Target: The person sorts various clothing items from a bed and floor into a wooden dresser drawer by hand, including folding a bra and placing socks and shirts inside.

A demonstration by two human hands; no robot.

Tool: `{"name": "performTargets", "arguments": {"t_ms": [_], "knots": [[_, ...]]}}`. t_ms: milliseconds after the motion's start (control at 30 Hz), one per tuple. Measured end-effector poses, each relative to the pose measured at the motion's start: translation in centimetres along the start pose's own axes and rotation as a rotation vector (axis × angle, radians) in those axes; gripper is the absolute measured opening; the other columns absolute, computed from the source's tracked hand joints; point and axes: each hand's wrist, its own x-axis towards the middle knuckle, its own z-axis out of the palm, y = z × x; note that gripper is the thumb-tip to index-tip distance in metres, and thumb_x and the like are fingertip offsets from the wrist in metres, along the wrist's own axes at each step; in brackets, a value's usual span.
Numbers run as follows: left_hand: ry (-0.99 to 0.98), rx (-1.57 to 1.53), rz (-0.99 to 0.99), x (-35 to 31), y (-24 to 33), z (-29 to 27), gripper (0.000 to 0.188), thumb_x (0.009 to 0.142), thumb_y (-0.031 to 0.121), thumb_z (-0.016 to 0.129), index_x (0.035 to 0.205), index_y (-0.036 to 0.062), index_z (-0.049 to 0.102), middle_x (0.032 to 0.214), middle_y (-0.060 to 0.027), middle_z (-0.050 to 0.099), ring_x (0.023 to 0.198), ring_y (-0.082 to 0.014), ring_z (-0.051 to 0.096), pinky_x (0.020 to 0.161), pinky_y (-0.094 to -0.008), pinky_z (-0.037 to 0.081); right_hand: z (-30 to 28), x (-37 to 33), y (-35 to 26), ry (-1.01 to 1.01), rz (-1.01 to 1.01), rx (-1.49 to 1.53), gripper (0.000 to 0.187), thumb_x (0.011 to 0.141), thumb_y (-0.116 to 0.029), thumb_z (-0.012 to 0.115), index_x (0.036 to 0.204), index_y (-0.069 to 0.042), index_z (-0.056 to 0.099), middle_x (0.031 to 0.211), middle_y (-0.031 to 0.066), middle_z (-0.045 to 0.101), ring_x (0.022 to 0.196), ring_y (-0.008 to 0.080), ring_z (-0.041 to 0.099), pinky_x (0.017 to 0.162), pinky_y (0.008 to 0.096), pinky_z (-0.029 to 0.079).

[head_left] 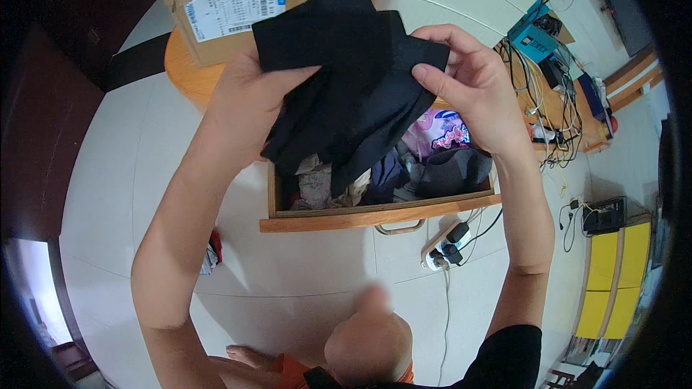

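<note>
A folded black cloth garment [346,65] hangs between my two hands, over an open wooden drawer [404,215]. My left hand [252,101] grips its left side, thumb lying across the front and the other fingers hidden behind the cloth. At the upper right corner, my right hand [468,75] pinches the edge between thumb and fingers. Under the garment the drawer is filled with crumpled clothes, among them a dark grey piece [454,171], a purple printed piece [436,132] and a light grey patterned one [315,186]. The black cloth hides part of the drawer.
A cardboard box [238,0] stands on a wooden surface at the back left. Tangled cables and a blue box [533,36] lie at the right. A power strip [443,248] with plugs sits on the tiled floor. Bare skin and orange cloth show at the lower edge, partly blurred.
</note>
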Motion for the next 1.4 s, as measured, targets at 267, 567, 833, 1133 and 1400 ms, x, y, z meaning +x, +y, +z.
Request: {"name": "performTargets", "arguments": {"t_ms": [267,567,833,1133,1400], "knots": [[0.100,0.530,0.636,-0.6,0.7,0.2,0.040,0.069,0.002,0.065,0.107,0.0074,0.052,0.092,-0.0066,0.059,0.088,-0.0183,0.055,0.079,-0.0269,0.043,6.7,1.3,-3.3,0.065,-0.065,0.375,0.048,0.077,-0.014,0.065,0.117,-0.004,0.039,0.097,0.0044,0.052,0.091,0.0106,0.052,0.076,0.0237,0.045],[0.003,0.679,0.547,-1.9,-0.4,0.1,0.067,0.067,-0.001,0.066,0.125,0.0021,0.032,0.121,-0.0121,0.042,0.110,-0.0188,0.046,0.091,-0.0289,0.040,6.9,2.2,-3.2,0.005,-0.126,0.830,0.025,0.080,0.001,0.053,0.105,0.002,0.053,0.100,0.0117,0.057,0.097,0.0190,0.054,0.083,0.0307,0.045],[0.138,-0.390,-0.043,-2.1,-0.9,-3.6,0.036,0.088,0.023,0.044,0.114,-0.0008,0.049,0.107,-0.0142,0.056,0.101,-0.0226,0.053,0.088,-0.0317,0.043,5.6,0.0,3.9,-0.267,0.095,0.443,0.033,0.074,-0.018,0.066,0.099,0.001,0.053,0.097,0.0131,0.058,0.085,0.0199,0.058,0.073,0.0321,0.048],[0.419,-0.340,-0.159,-2.5,-1.3,-3.4,0.039,0.085,0.028,0.044,0.109,-0.0011,0.052,0.101,-0.0118,0.058,0.095,-0.0222,0.055,0.085,-0.0336,0.044,4.6,-4.3,17.7,-0.466,0.545,-0.971,0.047,0.073,-0.036,0.060,0.095,0.005,0.057,0.094,0.0225,0.058,0.085,0.0345,0.058,0.075,0.0410,0.046],[0.388,-0.387,-0.170,-3.0,-1.8,-5.5,0.039,0.087,0.028,0.041,0.113,0.0000,0.050,0.103,-0.0113,0.057,0.096,-0.0214,0.055,0.087,-0.0324,0.044,-1.0,-6.2,12.2,0.055,0.765,0.145,0.034,0.070,0.008,0.046,0.103,0.004,0.053,0.095,0.0095,0.060,0.085,0.0167,0.057,0.078,0.0272,0.045]]}}
